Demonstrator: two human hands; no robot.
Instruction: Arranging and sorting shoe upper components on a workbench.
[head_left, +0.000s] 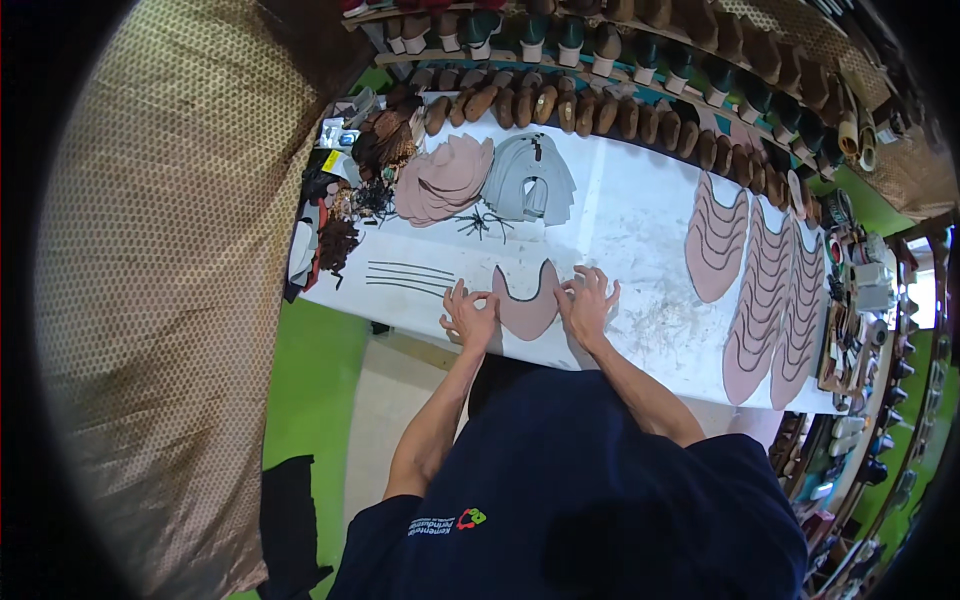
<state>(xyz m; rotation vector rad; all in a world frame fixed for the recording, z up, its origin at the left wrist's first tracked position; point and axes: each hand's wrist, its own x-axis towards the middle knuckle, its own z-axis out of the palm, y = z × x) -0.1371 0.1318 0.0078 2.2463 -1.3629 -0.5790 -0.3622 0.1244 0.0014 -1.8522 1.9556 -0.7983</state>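
A pink U-shaped shoe upper piece (527, 317) lies flat near the front edge of the white table, a dark strip running along its curved inner edge. My left hand (469, 314) pinches its left side between thumb and forefinger, the other fingers fanned out. On the opposite side my right hand (590, 303) has thumb and forefinger closed at the piece's right arm. Several thin dark strips (408, 282) lie side by side to the left of my left hand.
Behind are a fanned pink stack (445, 182), a grey stack (525, 185) and a bundle of black strips (484, 222). Overlapping pink pieces (757, 325) form rows at right. Shoe lasts (566, 108) line the table's back, below shelves of shoes. A patterned curtain (170, 300) hangs at left.
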